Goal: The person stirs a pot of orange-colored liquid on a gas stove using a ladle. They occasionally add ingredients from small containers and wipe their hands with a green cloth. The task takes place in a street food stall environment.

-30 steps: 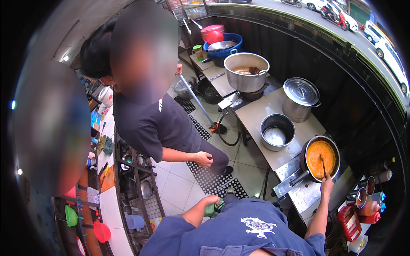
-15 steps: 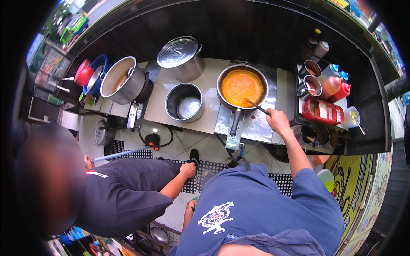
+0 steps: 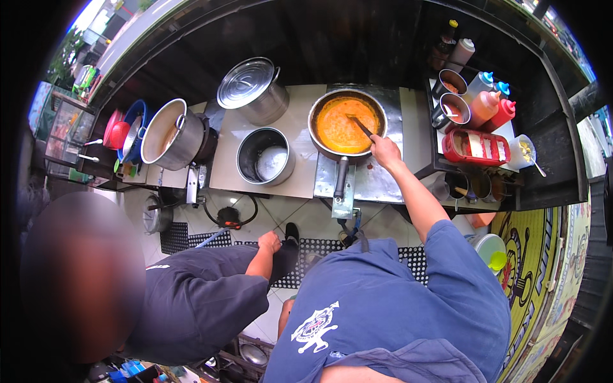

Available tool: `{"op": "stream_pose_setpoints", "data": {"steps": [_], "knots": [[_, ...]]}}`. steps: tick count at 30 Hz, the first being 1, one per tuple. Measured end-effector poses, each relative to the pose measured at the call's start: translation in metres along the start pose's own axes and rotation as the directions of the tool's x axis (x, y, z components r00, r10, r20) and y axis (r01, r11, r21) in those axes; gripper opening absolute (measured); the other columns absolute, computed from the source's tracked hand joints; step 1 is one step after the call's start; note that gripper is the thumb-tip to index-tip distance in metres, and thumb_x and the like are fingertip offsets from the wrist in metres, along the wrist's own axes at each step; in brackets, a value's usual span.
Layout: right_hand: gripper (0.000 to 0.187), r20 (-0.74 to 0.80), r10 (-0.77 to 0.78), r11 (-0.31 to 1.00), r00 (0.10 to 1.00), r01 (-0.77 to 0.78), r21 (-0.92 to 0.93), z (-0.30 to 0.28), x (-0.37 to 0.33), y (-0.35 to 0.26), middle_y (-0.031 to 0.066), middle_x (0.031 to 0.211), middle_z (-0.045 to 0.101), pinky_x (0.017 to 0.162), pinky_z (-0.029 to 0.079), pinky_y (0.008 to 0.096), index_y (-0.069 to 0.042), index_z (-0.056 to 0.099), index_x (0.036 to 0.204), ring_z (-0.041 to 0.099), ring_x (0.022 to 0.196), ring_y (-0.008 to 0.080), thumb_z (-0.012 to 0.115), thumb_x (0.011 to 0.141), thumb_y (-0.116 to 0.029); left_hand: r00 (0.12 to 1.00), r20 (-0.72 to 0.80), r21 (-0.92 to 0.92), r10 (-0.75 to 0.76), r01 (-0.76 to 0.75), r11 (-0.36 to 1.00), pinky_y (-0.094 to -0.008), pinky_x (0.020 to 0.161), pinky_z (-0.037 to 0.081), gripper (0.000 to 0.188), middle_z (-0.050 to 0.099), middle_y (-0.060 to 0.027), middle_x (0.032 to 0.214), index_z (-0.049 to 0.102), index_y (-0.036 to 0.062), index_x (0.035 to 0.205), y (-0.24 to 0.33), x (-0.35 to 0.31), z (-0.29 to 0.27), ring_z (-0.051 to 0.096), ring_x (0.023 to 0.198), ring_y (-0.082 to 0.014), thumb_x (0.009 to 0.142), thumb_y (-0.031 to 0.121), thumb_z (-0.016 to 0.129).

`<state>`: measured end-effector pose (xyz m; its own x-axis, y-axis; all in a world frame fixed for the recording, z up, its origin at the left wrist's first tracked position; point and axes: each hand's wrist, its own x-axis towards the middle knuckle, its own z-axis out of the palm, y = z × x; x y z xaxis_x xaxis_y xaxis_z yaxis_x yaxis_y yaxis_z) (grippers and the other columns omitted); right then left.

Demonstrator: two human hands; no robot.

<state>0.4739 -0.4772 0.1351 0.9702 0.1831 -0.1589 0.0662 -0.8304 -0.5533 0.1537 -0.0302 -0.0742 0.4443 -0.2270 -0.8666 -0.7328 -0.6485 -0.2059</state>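
we look down from above on a cooking stall. our right hand is closed around the upper end of a dark stirring utensil, whose lower end sits in orange sauce. the sauce fills much of a wide, deep pan, which stands on a shiny metal-covered part of the tabletop, ahead of us. the pan's long black handle points back toward our body, and neither of our hands is on it.

of our left hand, only a sliver of skin shows beside our blue shirt; we cannot tell whether it is spread or closed.

we judge the step in hand to be stirring. a further stroke would call for a secure hold on the utensil, its lower end kept within the rim, and care not to push the unheld pan askew.

left of the pan is an open pot, with a lidded pot behind it. to the right are squeeze bottles and a red container. at our left stands a co-worker in dark clothing, one hand visible, holding nothing that we can see.
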Motion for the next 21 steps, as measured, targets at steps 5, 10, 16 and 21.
{"op": "stream_pose_setpoints", "data": {"steps": [5, 10, 16, 21], "knots": [[0.033, 0.050, -0.112, 0.993, 0.992, 0.114, -0.037, 0.009, -0.017, 0.007, 0.0230, 0.090, 0.066, 0.080, 0.051, 0.0481, -0.009, 0.063, 0.111, 0.065, 0.084, 0.0387, 0.051, 0.081, -0.018, 0.996, -0.063, -0.109, 0.065, -0.072, 0.991, -0.0299, 0.090, 0.046, 0.024, 0.065, 0.0048, 0.108, 0.070, 0.0244, 0.098, 0.032, 0.005, -0.010, 0.058, 0.108, -0.0138, 0.089, 0.023, 0.048], [0.032, 0.114, -0.161, 0.986, 0.980, 0.165, -0.029, 0.005, -0.061, 0.019, 0.0246, 0.095, 0.065, 0.079, 0.051, 0.0491, -0.008, 0.062, 0.112, 0.064, 0.086, 0.0392, 0.052, 0.082, -0.019, 0.952, -0.161, 0.042, 0.260, -0.257, 0.966, -0.0300, 0.091, 0.044, 0.018, 0.065, 0.0054, 0.102, 0.068, 0.0235, 0.093, 0.041, -0.002, -0.055, 0.058, 0.106, -0.0139, 0.086, 0.022, 0.051], [0.034, 0.011, -0.080, 0.950, 0.997, 0.073, 0.304, 0.005, -0.057, 0.027, 0.0209, 0.091, 0.067, 0.077, 0.052, 0.0439, -0.009, 0.063, 0.114, 0.067, 0.082, 0.0325, 0.053, 0.084, -0.020, 0.956, -0.204, 0.258, 0.209, -0.154, 0.954, -0.0285, 0.092, 0.043, 0.016, 0.065, 0.0043, 0.101, 0.068, 0.0221, 0.093, 0.047, -0.005, -0.014, 0.056, 0.106, -0.0130, 0.083, 0.021, 0.055], [0.031, 0.048, 0.111, 0.867, 0.993, -0.120, 0.484, -0.010, -0.036, 0.047, 0.0053, 0.067, 0.062, 0.037, 0.039, 0.0263, -0.011, 0.063, 0.116, 0.049, 0.042, 0.0102, 0.050, 0.089, -0.019, 0.983, -0.123, 0.185, 0.134, -0.110, 0.976, -0.0295, 0.091, 0.043, 0.015, 0.064, 0.0012, 0.102, 0.068, 0.0206, 0.091, 0.038, -0.014, -0.009, 0.056, 0.104, -0.0153, 0.081, 0.023, 0.057]]}}
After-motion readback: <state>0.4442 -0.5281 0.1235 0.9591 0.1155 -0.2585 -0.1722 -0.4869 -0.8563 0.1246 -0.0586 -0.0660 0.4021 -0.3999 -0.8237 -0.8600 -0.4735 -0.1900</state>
